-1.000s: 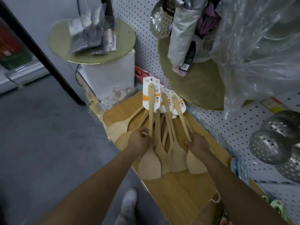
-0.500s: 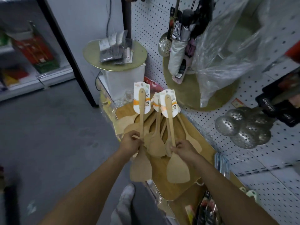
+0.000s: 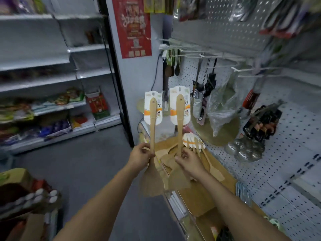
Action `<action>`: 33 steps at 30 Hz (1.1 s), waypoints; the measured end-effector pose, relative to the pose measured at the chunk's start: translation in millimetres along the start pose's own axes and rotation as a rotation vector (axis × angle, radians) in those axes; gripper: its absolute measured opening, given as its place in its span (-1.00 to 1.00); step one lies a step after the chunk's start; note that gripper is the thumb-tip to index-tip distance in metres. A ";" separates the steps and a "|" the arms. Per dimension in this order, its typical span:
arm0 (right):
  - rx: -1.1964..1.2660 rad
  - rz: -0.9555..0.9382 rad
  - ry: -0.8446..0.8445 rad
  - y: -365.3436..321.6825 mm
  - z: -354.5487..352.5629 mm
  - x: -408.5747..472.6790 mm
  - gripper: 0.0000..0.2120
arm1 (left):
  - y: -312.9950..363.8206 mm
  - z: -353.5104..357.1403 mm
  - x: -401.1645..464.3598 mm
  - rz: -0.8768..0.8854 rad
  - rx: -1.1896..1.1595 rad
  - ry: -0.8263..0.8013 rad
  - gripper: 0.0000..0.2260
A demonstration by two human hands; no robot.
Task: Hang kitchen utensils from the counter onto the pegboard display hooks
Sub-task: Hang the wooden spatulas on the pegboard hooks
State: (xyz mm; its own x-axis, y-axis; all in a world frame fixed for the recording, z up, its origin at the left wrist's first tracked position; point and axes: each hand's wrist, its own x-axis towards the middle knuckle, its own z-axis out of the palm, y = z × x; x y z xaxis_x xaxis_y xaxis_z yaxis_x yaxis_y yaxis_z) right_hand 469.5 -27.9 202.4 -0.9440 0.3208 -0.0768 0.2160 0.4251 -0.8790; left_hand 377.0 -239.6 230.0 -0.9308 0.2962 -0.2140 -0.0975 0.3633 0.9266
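Observation:
My left hand (image 3: 141, 157) grips the handle of a wooden spatula (image 3: 152, 129), held upright with its white label card at the top and its blade below the fist. My right hand (image 3: 188, 161) grips a second wooden spatula (image 3: 179, 126) the same way, just to the right. Several more wooden spatulas (image 3: 205, 153) lie on the wooden counter board (image 3: 224, 173) behind my right hand. The white pegboard (image 3: 281, 164) rises to the right, and bare white hooks (image 3: 224, 66) stick out of it above the spatulas.
Metal skimmers (image 3: 246, 150), dark packaged tools (image 3: 262, 122), a clear plastic bag (image 3: 224, 103) and folded umbrellas (image 3: 199, 103) hang on the pegboard. A round gold board (image 3: 224, 133) leans there. Stocked shelves (image 3: 52, 105) stand at the left, a box of goods (image 3: 26, 193) at the lower left.
Both hands have lifted their spatulas off the counter pile and raised them upright. The view has tilted up, showing the hooks and the upper pegboard.

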 end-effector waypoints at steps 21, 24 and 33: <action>-0.189 0.057 0.725 -83.0 -176.9 -382.0 -0.93 | 152.2 129.3 -266.4 0.602 -0.012 -0.496 -0.89; -0.194 0.124 0.890 -69.9 -221.6 -472.3 -0.93 | 179.6 191.4 -330.5 0.670 -0.011 -0.670 -0.88; -0.258 0.418 1.236 -4.5 -287.2 -767.4 -0.92 | 180.2 364.7 -583.0 0.833 0.041 -1.066 -0.85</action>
State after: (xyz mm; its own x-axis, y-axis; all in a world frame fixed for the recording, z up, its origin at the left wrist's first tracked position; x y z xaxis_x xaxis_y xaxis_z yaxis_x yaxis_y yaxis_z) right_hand 1264.5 -32.9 400.4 0.0209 0.9601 0.2789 0.6026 0.2104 -0.7698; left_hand 1030.5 -24.7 409.0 0.0181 0.9679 0.2505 0.3851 -0.2380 0.8917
